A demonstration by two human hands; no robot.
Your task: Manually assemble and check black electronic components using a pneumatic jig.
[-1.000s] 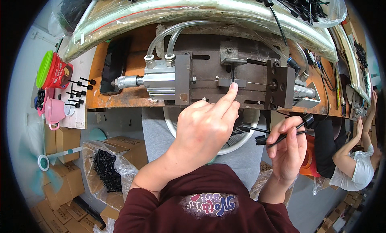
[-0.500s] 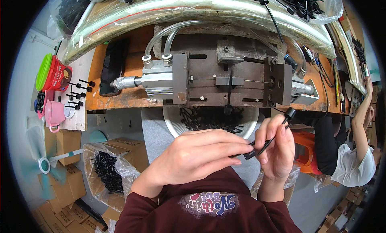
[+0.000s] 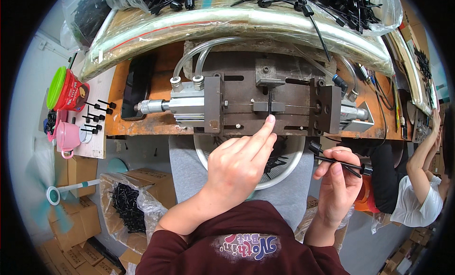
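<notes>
My left hand [image 3: 241, 159] reaches over the basket to the metal fixture [image 3: 294, 117], index finger stretched out. Its fingertip touches a thin black rod [image 3: 270, 102] lying across the small grey block in the middle. The rod's near end is hidden under my fingers, and my thumb is out of sight. To the right, my right hand [image 3: 339, 187] is closed round a few black rods with thick caps [image 3: 339, 161], held between thumb and fingers. Below the fixture, a white basket [image 3: 285, 176] with black rods stands at my lap, partly covered by my left hand.
Metal cylinders [image 3: 187, 106] with clear hoses flank the fixture. A dark phone-like slab [image 3: 135, 92] lies on the left. Capped rods [image 3: 332, 7] are heaped at the back. A pink cup [image 3: 68, 136], a box of rods [image 3: 128, 204] and a fan [image 3: 53, 195] stand left; another person [image 3: 417, 199] sits right.
My left hand has left the rods by my right hand and moved up and left to the rod on the fixture. My right hand has shifted right and down, keeping its rods.
</notes>
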